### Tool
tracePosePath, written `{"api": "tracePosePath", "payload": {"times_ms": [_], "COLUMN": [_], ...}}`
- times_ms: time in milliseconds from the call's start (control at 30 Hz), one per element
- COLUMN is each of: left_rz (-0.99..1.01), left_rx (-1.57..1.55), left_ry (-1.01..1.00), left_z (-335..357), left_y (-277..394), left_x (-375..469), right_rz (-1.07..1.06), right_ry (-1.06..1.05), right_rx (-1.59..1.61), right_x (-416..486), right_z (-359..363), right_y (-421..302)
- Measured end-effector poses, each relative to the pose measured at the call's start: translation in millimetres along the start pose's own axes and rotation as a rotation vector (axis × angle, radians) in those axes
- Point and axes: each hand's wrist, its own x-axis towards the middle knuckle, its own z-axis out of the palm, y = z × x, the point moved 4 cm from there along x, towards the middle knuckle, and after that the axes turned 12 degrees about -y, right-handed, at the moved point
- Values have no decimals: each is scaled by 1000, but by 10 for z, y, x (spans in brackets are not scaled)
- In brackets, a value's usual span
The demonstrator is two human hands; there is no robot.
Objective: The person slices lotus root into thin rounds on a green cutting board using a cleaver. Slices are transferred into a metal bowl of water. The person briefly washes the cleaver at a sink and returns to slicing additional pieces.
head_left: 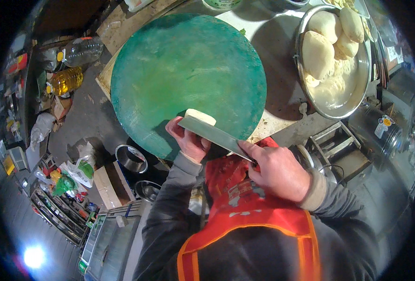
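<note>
In my right hand (281, 172) is the dark handle of a cleaver, its wide steel blade (211, 134) slanting up to the left. A cream-coloured block of food (200, 116) shows just past the blade, at the near part of a round green chopping board (190, 73). My left hand (193, 144) is curled close beside the block, partly under the blade. The blade hides some of its fingers, so its grip on the block cannot be made out.
To the right, a steel basin (363, 84) holds several large pale lumps (318, 54) in cloudy liquid. A steel pot (131, 159) and a cardboard box (112, 184) stand low on the left. Oil bottles (67, 80) lie farther left. A wooden stool (337, 144) is at right.
</note>
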Motion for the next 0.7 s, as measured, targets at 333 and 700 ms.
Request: {"api": "tracePosePath", "payload": {"times_ms": [333,700], "left_rz": [364,372], "left_rx": [452,472], "left_ry": [-33,-33], "left_z": [9,12], "left_y": [412,467], "left_x": [254,260], "right_rz": [-39,-78], "right_ry": [12,92], "right_rx": [30,76], "right_x": [394,848], "right_z": [17,275], "right_y": [26,230]}}
